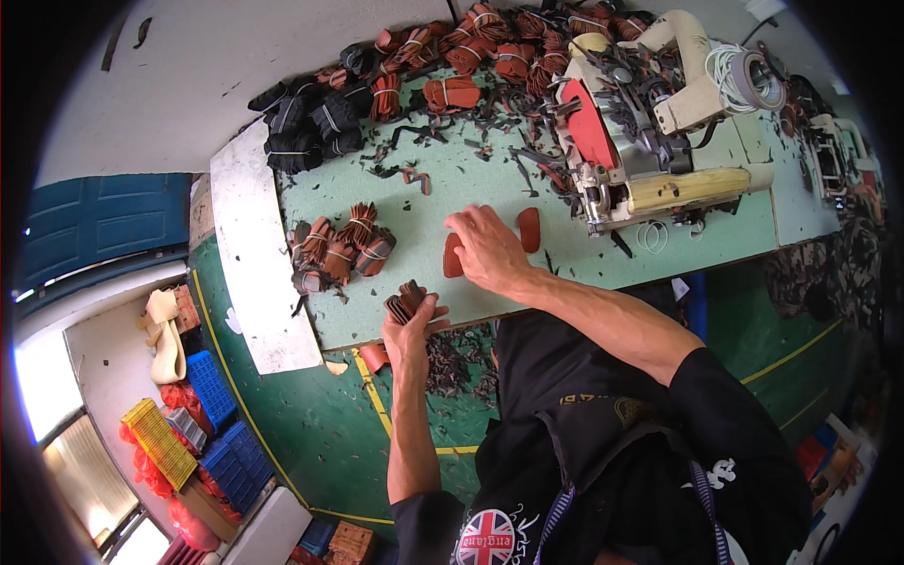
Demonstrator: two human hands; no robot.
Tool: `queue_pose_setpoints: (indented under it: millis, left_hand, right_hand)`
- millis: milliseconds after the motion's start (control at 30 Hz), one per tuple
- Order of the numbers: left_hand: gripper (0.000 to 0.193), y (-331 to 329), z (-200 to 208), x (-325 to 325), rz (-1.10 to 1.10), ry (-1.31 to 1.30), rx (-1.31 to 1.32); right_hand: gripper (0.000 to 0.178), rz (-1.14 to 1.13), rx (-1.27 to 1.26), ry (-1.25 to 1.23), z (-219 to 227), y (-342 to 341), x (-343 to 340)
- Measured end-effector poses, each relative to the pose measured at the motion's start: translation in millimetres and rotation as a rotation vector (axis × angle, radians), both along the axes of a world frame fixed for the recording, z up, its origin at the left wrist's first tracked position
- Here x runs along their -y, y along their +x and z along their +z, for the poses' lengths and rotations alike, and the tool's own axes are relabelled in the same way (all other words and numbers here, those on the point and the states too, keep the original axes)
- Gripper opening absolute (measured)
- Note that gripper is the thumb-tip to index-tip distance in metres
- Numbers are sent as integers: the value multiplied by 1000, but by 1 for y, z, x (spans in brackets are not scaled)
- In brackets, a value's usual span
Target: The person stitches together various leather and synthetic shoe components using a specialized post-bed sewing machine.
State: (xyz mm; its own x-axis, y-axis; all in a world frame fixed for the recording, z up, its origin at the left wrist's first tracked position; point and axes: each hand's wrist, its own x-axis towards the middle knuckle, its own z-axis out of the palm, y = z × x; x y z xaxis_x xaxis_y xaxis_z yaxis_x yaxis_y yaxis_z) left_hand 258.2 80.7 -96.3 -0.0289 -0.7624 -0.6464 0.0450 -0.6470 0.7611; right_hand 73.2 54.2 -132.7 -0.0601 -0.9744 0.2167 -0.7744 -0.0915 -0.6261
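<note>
My left hand (412, 325), at the table's near edge, is closed around a stack of dark brown, curved leather pieces (405, 299). Farther in, my right hand (490, 247) reaches over the tabletop with bent fingers on a single reddish-brown leather piece (453, 256). Part of that piece is hidden under the hand. Just right of the hand lies another reddish-brown piece (529, 230), flat and untouched. Several banded bundles of brown leather pieces (339, 259) sit together on the table, left of my hands.
A cream sewing-type machine (678, 193) stands at the right, strewn with scraps. Reddish bundles (461, 56) and black bundles (306, 122) line the pale green table's (377, 315) far side. Offcuts litter the floor below. Blue crates (235, 461) and a yellow crate (158, 443) are at the lower left.
</note>
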Motion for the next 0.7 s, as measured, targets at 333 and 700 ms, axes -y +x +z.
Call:
queue_pose_setpoints:
  millis: [333,700]
  left_hand:
    - [27,-25,23,1,-414,-75,98]
    - [28,-37,46,0,-370,-43,-39]
  right_hand:
    - [26,153,841,465,38,-11,-40]
    - [19,71,1220,609,61,-29,-47]
